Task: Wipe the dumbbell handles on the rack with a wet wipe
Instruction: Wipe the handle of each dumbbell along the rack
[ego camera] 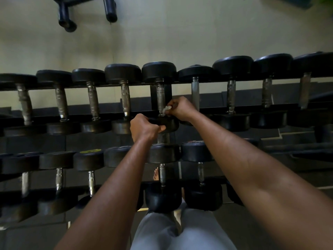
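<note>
Rack (207, 83) of dumbbells (124, 98), pale wall (162, 33)

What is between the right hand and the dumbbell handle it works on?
In the head view, a white wet wipe sits between right hand and handle.

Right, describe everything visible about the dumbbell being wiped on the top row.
The dumbbell lies across the upper rails of the rack, fifth from the left. It has two round black heads, seemingly rubber, joined by a dull metal handle with knurled bands. The right hand presses a small crumpled white wipe against the handle's near end. The left hand grips the near head, steadying it.
</note>
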Motion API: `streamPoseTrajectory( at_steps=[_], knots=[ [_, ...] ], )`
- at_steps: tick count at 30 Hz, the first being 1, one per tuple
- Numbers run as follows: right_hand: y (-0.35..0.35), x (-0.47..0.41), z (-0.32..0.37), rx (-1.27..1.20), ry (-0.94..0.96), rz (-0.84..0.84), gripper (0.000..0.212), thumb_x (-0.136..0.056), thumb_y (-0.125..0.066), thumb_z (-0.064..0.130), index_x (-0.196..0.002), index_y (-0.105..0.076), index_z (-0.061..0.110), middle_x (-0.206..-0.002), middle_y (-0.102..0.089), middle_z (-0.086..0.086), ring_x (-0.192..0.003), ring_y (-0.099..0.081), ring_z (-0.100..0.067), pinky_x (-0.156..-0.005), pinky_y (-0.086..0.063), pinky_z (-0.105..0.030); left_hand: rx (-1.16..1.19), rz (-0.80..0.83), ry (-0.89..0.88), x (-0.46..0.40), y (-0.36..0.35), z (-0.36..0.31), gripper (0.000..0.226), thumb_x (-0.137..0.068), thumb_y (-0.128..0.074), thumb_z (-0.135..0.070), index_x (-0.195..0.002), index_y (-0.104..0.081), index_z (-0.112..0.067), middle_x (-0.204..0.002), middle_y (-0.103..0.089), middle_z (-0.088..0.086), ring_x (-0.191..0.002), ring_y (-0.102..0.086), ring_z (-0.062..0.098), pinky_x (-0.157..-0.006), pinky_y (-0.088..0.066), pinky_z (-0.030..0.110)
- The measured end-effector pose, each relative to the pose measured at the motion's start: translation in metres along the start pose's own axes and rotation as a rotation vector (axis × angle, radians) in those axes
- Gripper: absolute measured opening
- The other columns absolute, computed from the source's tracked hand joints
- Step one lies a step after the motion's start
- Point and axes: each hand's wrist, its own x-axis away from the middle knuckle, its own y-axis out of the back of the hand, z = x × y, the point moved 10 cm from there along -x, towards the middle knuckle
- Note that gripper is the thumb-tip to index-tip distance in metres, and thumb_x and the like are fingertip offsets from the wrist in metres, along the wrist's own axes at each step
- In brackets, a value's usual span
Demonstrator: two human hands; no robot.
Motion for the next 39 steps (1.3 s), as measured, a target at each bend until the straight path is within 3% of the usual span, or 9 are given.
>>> streamPoseTrajectory(
  at_steps=[6,10,15,21,25,29,33,36,39],
  knots=[
    [-0.003,-0.016,-0.012,0.007,-0.136,0.037,0.018,-0.097,-0.077,0.030,-0.111,-0.072,0.021,-0.106,-0.074,-0.002,-0.100,-0.071,-0.016,-0.099,-0.058,-0.043,0.019,-0.007,0.000,0.002,-0.003,0.002,0.034,-0.076,-0.099,-0.027,-0.094,-0.073,-0.015,-0.087,-0.070,-0.002,-0.077,-0.065,0.005,-0.056,-0.041,0.018],
    [0.004,-0.015,-0.011,-0.347,-0.217,0.016,0.023,-0.100,-0.074,0.034,-0.116,-0.074,0.017,-0.109,-0.077,-0.002,-0.099,-0.071,-0.015,-0.083,-0.053,-0.029,0.039,0.010,0.014,0.002,-0.006,0.004,0.035,-0.076,-0.099,-0.027,-0.094,-0.072,-0.016,-0.087,-0.071,-0.004,-0.073,-0.062,0.002,-0.056,-0.041,0.016],
    [0.009,-0.031,0.003,-0.719,-0.290,-0.143,0.025,-0.091,-0.084,0.038,-0.107,-0.081,0.018,-0.094,-0.074,0.003,-0.091,-0.063,-0.018,-0.082,-0.053,-0.035,0.055,0.015,0.045,-0.001,-0.007,0.005,0.036,-0.077,-0.098,-0.026,-0.094,-0.068,-0.016,-0.080,-0.063,-0.008,-0.066,-0.058,0.001,-0.044,-0.038,0.010],
    [0.013,-0.026,0.006,-0.767,-0.239,-0.233,0.029,-0.085,-0.089,0.039,-0.107,-0.080,0.023,-0.104,-0.077,0.006,-0.104,-0.068,-0.017,-0.096,-0.055,-0.041,0.048,-0.029,0.034,-0.004,-0.007,0.013,0.052,-0.069,-0.102,-0.034,-0.107,-0.070,-0.017,-0.097,-0.072,-0.002,-0.091,-0.070,0.014,-0.072,-0.055,0.027],
    [0.044,-0.010,0.053,-0.266,0.205,-0.426,0.016,-0.090,-0.084,0.040,-0.102,-0.083,0.030,-0.095,-0.080,0.015,-0.092,-0.073,-0.004,-0.082,-0.060,-0.031,0.085,-0.029,0.033,-0.003,-0.008,0.015,0.054,-0.069,-0.102,-0.033,-0.110,-0.071,-0.017,-0.100,-0.073,-0.002,-0.091,-0.069,0.012,-0.069,-0.051,0.022],
    [0.035,0.006,0.118,0.485,0.667,-0.469,0.014,-0.104,-0.066,0.030,-0.103,-0.081,0.028,-0.081,-0.076,0.004,-0.072,-0.071,-0.018,-0.065,-0.056,-0.036,0.147,-0.027,0.052,0.000,-0.008,0.020,0.055,-0.073,-0.100,-0.031,-0.116,-0.071,-0.016,-0.105,-0.073,-0.002,-0.094,-0.068,0.010,-0.065,-0.043,0.013],
    [0.013,0.002,0.139,1.041,0.732,-0.413,0.019,-0.107,-0.063,0.023,-0.118,-0.076,0.031,-0.084,-0.077,0.002,-0.071,-0.076,-0.028,-0.060,-0.051,-0.034,0.219,-0.025,0.062,0.001,-0.007,0.026,0.054,-0.070,-0.102,-0.032,-0.112,-0.071,-0.017,-0.102,-0.070,-0.004,-0.093,-0.064,0.009,-0.063,-0.040,0.011],
    [0.006,0.002,0.145,1.196,0.680,-0.339,0.027,-0.106,-0.060,0.016,-0.123,-0.072,0.033,-0.086,-0.077,0.003,-0.074,-0.077,-0.028,-0.057,-0.040,-0.032,0.258,-0.030,0.062,0.002,-0.006,0.030,0.056,-0.067,-0.103,-0.035,-0.110,-0.071,-0.019,-0.096,-0.068,-0.009,-0.091,-0.064,0.008,-0.063,-0.039,0.010],
    [0.002,0.001,0.150,1.293,0.641,-0.276,0.024,-0.105,-0.059,0.010,-0.116,-0.072,0.026,-0.081,-0.073,0.002,-0.069,-0.074,-0.026,-0.055,-0.045,-0.033,0.300,-0.021,0.046,0.005,-0.006,0.030,0.054,-0.067,-0.103,-0.035,-0.106,-0.067,-0.024,-0.086,-0.061,-0.018,-0.083,-0.060,0.002,-0.064,-0.039,0.010]
  ],
)
